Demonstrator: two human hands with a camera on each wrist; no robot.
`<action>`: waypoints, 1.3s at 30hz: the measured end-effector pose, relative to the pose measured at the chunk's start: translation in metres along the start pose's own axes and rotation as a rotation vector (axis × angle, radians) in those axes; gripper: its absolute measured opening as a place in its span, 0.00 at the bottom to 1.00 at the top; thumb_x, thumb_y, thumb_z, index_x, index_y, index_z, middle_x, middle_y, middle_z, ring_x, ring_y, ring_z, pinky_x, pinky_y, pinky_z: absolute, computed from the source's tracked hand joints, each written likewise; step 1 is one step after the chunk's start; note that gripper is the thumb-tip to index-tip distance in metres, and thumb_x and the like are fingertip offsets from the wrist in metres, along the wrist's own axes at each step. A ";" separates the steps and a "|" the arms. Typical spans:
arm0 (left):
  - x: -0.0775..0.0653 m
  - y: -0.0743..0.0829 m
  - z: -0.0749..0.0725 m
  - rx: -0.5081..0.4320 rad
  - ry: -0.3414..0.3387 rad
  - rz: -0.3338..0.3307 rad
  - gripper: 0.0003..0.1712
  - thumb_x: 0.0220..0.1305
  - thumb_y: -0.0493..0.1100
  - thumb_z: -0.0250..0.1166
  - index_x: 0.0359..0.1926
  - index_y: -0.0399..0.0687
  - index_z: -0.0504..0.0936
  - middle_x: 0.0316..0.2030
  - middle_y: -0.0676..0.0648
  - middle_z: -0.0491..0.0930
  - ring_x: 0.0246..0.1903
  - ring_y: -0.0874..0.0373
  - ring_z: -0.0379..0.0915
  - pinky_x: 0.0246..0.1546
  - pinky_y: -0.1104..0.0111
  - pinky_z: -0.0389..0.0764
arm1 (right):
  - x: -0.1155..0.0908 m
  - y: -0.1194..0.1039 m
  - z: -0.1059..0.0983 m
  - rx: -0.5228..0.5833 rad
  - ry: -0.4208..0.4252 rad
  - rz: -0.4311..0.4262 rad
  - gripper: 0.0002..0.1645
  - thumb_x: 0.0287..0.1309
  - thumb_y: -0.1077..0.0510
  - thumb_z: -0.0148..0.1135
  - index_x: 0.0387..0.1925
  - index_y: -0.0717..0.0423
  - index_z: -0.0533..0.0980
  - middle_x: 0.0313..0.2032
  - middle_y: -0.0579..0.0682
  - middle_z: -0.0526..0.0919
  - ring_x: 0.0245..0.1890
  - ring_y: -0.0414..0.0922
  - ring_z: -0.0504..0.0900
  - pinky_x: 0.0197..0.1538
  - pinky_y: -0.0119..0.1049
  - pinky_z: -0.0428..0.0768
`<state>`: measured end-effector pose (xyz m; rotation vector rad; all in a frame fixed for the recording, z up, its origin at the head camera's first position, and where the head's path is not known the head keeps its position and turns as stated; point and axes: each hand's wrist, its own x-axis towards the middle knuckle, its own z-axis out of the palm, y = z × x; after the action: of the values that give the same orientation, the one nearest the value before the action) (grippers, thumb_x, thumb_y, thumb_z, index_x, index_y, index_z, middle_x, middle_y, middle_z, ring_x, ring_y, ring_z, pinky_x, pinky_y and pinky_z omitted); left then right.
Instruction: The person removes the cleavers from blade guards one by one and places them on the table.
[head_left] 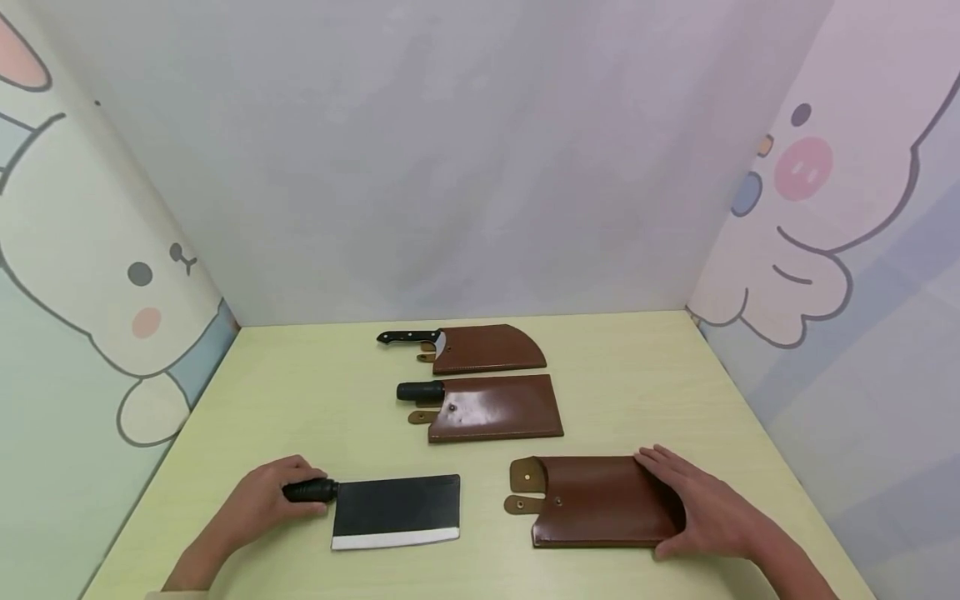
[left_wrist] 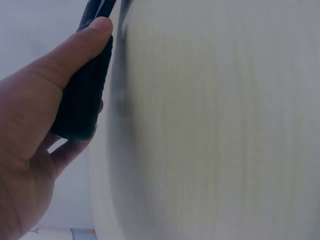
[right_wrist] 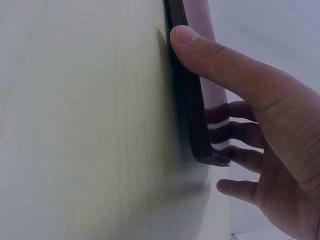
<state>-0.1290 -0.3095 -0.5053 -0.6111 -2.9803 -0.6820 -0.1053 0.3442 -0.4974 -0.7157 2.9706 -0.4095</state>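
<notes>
In the head view my left hand [head_left: 264, 500] grips the black handle of a cleaver [head_left: 396, 510], whose dark blade with a bright lower edge points right. The left wrist view shows the thumb along the cleaver handle [left_wrist: 82, 100] and fingers behind it. To the right is a brown leather knife sheath [head_left: 600, 502], its snap tabs and opening facing the cleaver. My right hand [head_left: 705, 508] holds the sheath's right end, thumb on the near edge and fingers at the far edge. In the right wrist view the thumb presses the sheath's dark edge [right_wrist: 197, 120].
Farther back on the pale wooden table [head_left: 300, 400] lie two sheathed knives: a rectangular brown sheath [head_left: 502, 408] with a black handle [head_left: 418, 391], and behind it a curved brown sheath [head_left: 491, 348] with a riveted black handle [head_left: 408, 337]. Walls enclose the table's back and sides.
</notes>
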 end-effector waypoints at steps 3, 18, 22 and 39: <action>0.000 0.001 0.001 0.001 -0.005 -0.006 0.23 0.50 0.66 0.77 0.42 0.61 0.90 0.37 0.68 0.78 0.34 0.73 0.68 0.34 0.71 0.72 | 0.000 0.000 0.000 0.014 -0.017 0.007 0.77 0.28 0.15 0.73 0.76 0.51 0.64 0.72 0.53 0.69 0.71 0.60 0.67 0.57 0.57 0.78; 0.004 0.004 0.003 0.012 -0.058 -0.084 0.25 0.50 0.67 0.77 0.44 0.60 0.89 0.40 0.64 0.80 0.39 0.68 0.73 0.40 0.65 0.77 | 0.001 0.003 0.001 0.030 -0.007 -0.017 0.80 0.25 0.14 0.71 0.78 0.49 0.61 0.74 0.55 0.65 0.73 0.60 0.64 0.56 0.55 0.79; 0.002 0.000 0.003 -0.018 -0.062 -0.079 0.27 0.52 0.68 0.75 0.47 0.59 0.88 0.42 0.63 0.80 0.40 0.67 0.73 0.40 0.65 0.77 | 0.001 0.000 -0.004 0.032 0.019 -0.016 0.76 0.28 0.15 0.71 0.78 0.46 0.62 0.75 0.55 0.65 0.72 0.60 0.66 0.53 0.53 0.81; 0.035 0.015 -0.010 -0.013 0.210 -0.004 0.21 0.68 0.52 0.70 0.57 0.48 0.84 0.54 0.48 0.84 0.49 0.49 0.82 0.41 0.52 0.84 | 0.038 -0.014 -0.023 -0.010 0.184 -0.027 0.45 0.58 0.34 0.71 0.70 0.51 0.72 0.71 0.56 0.69 0.69 0.61 0.69 0.57 0.60 0.77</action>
<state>-0.1558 -0.2884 -0.4868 -0.4997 -2.7870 -0.7180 -0.1363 0.3206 -0.4712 -0.7596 3.1386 -0.4872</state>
